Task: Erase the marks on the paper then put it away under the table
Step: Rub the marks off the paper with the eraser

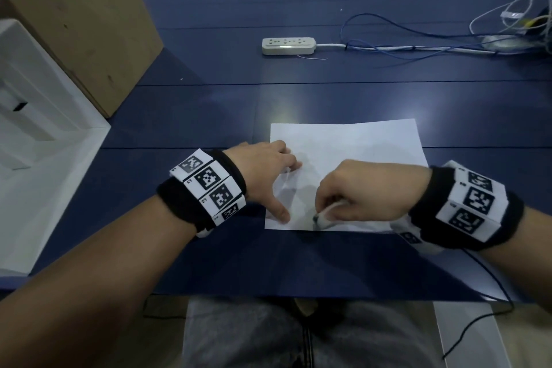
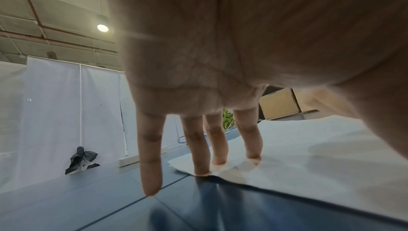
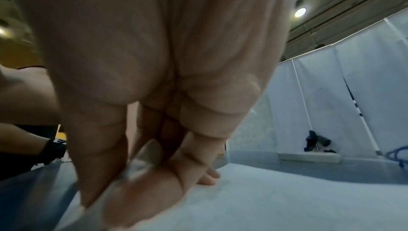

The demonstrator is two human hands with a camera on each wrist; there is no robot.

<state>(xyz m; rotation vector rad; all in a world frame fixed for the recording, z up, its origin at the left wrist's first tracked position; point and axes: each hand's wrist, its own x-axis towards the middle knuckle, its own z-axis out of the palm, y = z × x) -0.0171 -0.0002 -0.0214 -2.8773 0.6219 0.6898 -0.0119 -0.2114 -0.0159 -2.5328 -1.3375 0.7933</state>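
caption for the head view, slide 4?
Left hand pins the paper on the blue table while right hand rubs an eraser near its front edge.

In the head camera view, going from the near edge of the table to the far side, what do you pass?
eraser in the right hand → paper → power strip
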